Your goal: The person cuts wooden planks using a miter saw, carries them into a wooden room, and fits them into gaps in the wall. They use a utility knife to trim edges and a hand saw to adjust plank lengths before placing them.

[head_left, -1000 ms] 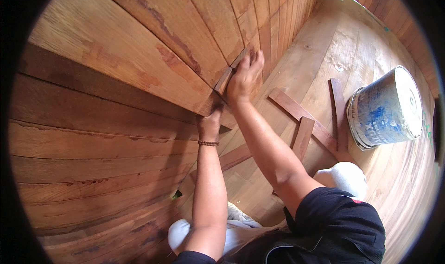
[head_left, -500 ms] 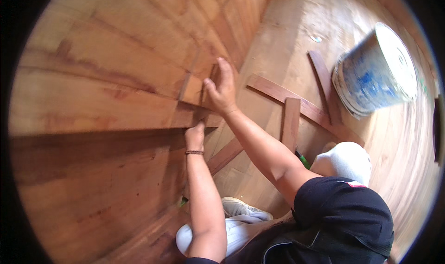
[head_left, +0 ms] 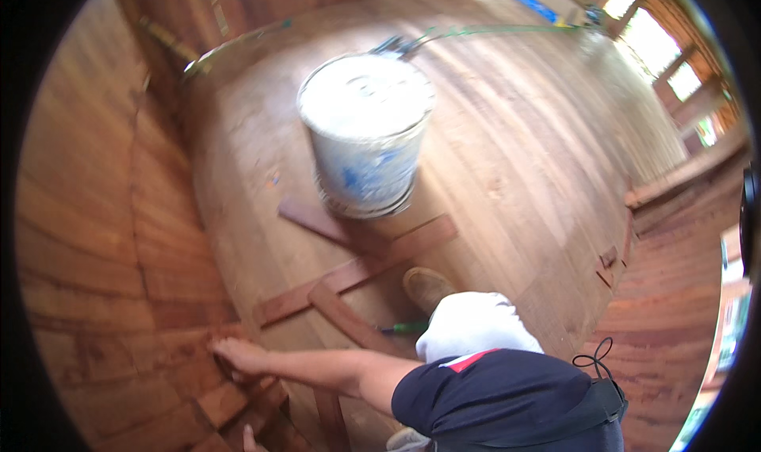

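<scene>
My right hand [head_left: 242, 357] reaches out to the left and touches the wooden boards [head_left: 170, 357] low on the left side. Its fingers are blurred and turned toward the wood, so how far they are bent does not show. Of my left hand [head_left: 251, 439] only a fingertip or thumb shows at the lower edge, close to the wood pieces below the right hand. A short wooden block [head_left: 220, 403] lies just under my right hand.
A white bucket [head_left: 369, 155] smeared with blue stands lidded on the plank floor [head_left: 515, 182]. Near it lie several dark wooden strips [head_left: 357, 271] and a green-handled tool [head_left: 408, 327]. A wooden wall [head_left: 674, 317] rises at right, with bright openings [head_left: 650, 36] beyond.
My view has swung to the right, so the bucket and strips now appear nearer the middle. My left hand has mostly dropped out of sight; the right one stays at the boards.
</scene>
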Available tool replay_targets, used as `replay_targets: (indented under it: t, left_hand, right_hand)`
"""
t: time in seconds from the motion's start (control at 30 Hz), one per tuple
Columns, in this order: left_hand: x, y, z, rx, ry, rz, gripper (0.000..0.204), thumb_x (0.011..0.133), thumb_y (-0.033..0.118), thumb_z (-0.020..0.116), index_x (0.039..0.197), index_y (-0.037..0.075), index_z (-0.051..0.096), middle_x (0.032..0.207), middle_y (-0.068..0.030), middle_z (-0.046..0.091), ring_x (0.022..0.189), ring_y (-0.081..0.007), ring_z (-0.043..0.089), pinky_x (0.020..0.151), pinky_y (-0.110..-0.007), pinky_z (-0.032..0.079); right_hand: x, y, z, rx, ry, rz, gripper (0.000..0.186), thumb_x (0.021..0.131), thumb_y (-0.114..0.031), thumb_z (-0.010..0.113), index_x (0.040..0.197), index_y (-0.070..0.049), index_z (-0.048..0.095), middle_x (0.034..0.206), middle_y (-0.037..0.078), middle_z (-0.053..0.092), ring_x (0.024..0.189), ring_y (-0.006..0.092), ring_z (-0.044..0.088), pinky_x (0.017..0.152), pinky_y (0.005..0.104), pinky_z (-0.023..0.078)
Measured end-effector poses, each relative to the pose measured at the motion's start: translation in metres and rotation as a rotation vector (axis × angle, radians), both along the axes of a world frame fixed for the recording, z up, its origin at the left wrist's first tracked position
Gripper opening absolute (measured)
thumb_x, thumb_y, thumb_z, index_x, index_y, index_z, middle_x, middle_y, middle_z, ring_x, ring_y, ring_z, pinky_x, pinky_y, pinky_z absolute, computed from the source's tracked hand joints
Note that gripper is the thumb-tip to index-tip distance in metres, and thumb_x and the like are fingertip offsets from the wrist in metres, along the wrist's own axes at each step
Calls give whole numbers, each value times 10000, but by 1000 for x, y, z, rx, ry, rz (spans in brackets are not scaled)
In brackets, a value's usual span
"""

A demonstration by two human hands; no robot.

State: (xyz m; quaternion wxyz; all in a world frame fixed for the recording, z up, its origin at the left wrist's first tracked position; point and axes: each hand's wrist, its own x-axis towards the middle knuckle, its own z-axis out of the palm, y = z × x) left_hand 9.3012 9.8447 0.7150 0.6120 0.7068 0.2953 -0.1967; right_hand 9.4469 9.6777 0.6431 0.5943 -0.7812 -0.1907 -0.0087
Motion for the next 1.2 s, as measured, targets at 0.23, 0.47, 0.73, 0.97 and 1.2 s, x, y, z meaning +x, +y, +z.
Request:
replay_targets:
  t: [0.23, 0.47, 0.73, 0.97, 1.2]
  left_hand:
    - [-10, 47, -32, -33, -27, -22, 475, 1073, 236, 435, 1401, -85, 555, 1429, -181, 583, 1390, -280, 490, 1201, -396, 349]
    - [-50, 91, -38, 649, -303, -525, 295, 1051, 116, 511, 1208, -89, 653, 1248, -217, 679, 1201, -299, 624, 1053, -391, 486]
    - [-44, 74, -46, 565, -571, -383, 335, 909, 78, 626, 1207, -70, 662, 1272, -165, 684, 1161, -319, 644, 1021, -398, 491]
    - [-52, 50, -33, 862, -708, -545, 156, 924, 35, 605, 1033, -26, 698, 1045, -201, 710, 1002, -352, 678, 914, -431, 534]
    - [-34, 8, 17, 695, -726, -356, 85, 875, 36, 582, 863, -12, 652, 864, -164, 688, 854, -338, 679, 778, -443, 538]
  right_hand:
    - [-24, -27, -2, -49, 277, -8, 638, 798, -179, 739, 1389, -55, 533, 1237, 187, 593, 1138, 320, 575, 961, 457, 496]
    - [-118, -175, -52, -597, 547, -784, 458, 770, -312, 793, 1105, -65, 601, 1138, 195, 620, 1125, 370, 584, 861, 543, 490]
    - [-205, -198, -83, -1090, 534, -524, 760, 737, -490, 848, 1250, -33, 525, 1274, 134, 549, 1209, 315, 518, 946, 483, 443]
    - [-195, -199, -96, -969, 299, -626, 438, 780, -269, 829, 1045, -64, 547, 918, 203, 658, 924, 414, 653, 837, 519, 498]
    - [-151, -195, -73, -277, 580, -705, 352, 915, -264, 733, 1052, -22, 517, 1105, 305, 667, 991, 455, 670, 836, 489, 516]
